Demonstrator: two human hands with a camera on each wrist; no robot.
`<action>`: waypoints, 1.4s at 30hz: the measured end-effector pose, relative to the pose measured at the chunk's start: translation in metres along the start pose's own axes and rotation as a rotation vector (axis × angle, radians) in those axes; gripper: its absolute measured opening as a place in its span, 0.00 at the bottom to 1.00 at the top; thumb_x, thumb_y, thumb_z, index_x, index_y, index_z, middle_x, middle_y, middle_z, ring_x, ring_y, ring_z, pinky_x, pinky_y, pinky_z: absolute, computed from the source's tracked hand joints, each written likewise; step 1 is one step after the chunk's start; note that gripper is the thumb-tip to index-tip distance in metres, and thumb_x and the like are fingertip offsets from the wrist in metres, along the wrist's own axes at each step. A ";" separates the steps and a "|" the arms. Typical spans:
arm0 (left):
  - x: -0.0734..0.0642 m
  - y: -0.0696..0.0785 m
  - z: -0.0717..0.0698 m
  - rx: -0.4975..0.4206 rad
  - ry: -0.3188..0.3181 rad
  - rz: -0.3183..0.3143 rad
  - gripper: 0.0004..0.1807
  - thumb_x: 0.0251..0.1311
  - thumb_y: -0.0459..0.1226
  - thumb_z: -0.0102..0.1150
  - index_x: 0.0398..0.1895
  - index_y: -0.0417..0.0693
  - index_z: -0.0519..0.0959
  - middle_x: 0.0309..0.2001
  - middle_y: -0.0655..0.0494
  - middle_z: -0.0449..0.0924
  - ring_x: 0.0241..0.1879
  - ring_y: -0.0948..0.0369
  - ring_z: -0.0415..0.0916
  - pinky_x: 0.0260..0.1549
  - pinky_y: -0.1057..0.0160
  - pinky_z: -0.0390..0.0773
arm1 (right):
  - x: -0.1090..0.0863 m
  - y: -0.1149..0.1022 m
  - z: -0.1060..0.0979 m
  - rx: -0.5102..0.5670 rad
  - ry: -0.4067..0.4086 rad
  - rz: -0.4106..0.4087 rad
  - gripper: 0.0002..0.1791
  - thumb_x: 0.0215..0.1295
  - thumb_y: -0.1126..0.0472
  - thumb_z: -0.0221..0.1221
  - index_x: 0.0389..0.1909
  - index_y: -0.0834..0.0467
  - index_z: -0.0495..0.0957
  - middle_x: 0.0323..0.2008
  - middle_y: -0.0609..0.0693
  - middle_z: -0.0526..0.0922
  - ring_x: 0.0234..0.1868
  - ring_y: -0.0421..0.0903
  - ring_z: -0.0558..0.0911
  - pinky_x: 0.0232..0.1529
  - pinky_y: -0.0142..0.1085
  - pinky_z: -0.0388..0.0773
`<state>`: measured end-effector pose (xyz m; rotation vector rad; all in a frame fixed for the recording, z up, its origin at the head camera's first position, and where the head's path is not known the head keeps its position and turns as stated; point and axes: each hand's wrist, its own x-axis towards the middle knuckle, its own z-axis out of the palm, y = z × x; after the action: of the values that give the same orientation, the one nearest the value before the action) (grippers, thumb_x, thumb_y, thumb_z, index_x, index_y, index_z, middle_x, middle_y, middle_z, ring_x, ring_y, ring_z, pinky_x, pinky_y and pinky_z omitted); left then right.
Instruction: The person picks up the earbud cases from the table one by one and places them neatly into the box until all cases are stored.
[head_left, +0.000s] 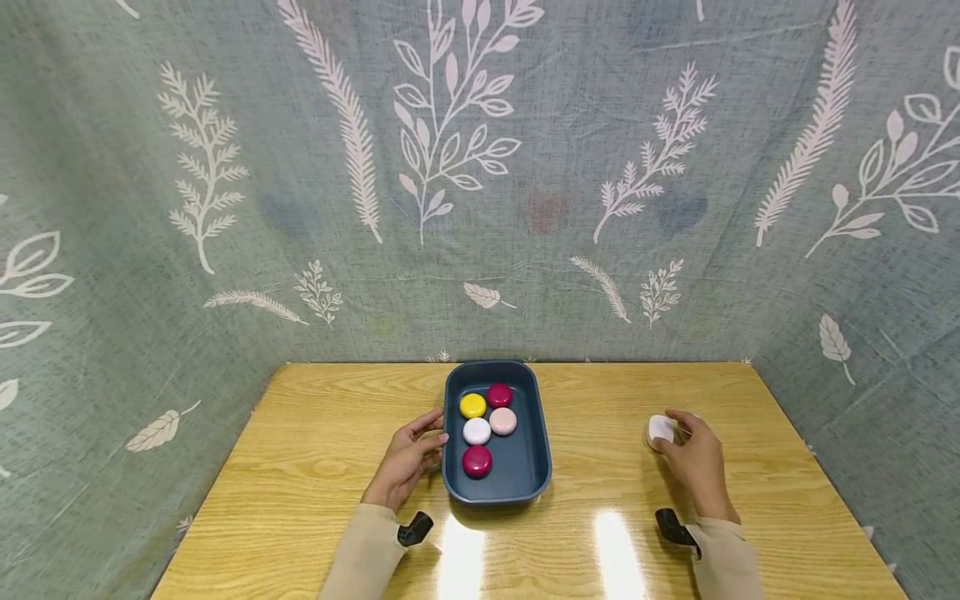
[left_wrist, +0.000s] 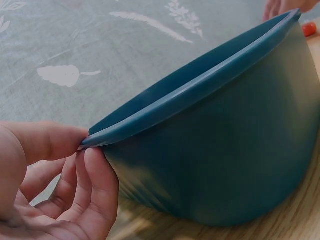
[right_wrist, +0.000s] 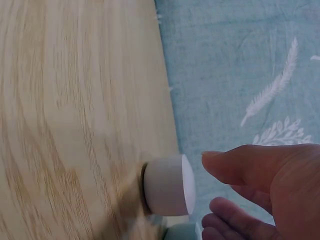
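My left hand [head_left: 408, 458] pinches the rim of a dark blue tub [head_left: 531, 467] between thumb and fingertips at its left side; the left wrist view shows this grip on the rim [left_wrist: 195, 92] close up. Inside the tub lie several glossy round discs: a yellow one [head_left: 472, 406], two dark red ones, a white one [head_left: 477, 432] and a pale pink one [head_left: 503, 421]. Far to the right, my right hand [head_left: 696, 467] is at a small white rounded block [head_left: 661, 428]. In the right wrist view, thumb and fingers stand apart, a small gap short of the white block [right_wrist: 167, 185].
Beside the white block, a pale green rounded piece [right_wrist: 182, 231] shows partly at the bottom of the right wrist view. The wooden table [head_left: 600, 467] ends at a patterned cloth [head_left: 480, 208] behind and on both sides. Something small and red [left_wrist: 310, 28] appears past the tub's far end.
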<state>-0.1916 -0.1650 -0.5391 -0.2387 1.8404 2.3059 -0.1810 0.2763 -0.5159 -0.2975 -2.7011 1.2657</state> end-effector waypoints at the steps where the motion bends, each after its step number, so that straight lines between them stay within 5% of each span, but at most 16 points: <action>1: 0.000 0.000 0.000 -0.001 0.001 0.000 0.31 0.70 0.24 0.59 0.76 0.33 0.68 0.59 0.42 0.73 0.33 0.67 0.76 0.32 0.70 0.79 | 0.001 0.000 0.000 -0.012 0.005 -0.007 0.30 0.64 0.72 0.66 0.68 0.72 0.73 0.67 0.76 0.71 0.69 0.73 0.71 0.67 0.63 0.71; 42: 0.000 0.000 0.000 -0.001 0.018 -0.007 0.30 0.69 0.24 0.60 0.75 0.35 0.71 0.56 0.46 0.75 0.33 0.65 0.76 0.33 0.70 0.79 | 0.010 0.004 0.011 -0.162 -0.114 -0.112 0.31 0.62 0.74 0.66 0.67 0.77 0.71 0.63 0.80 0.72 0.63 0.77 0.74 0.59 0.67 0.76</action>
<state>-0.1918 -0.1651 -0.5392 -0.2661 1.8435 2.3079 -0.1922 0.2733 -0.5256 -0.0928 -2.8767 1.0674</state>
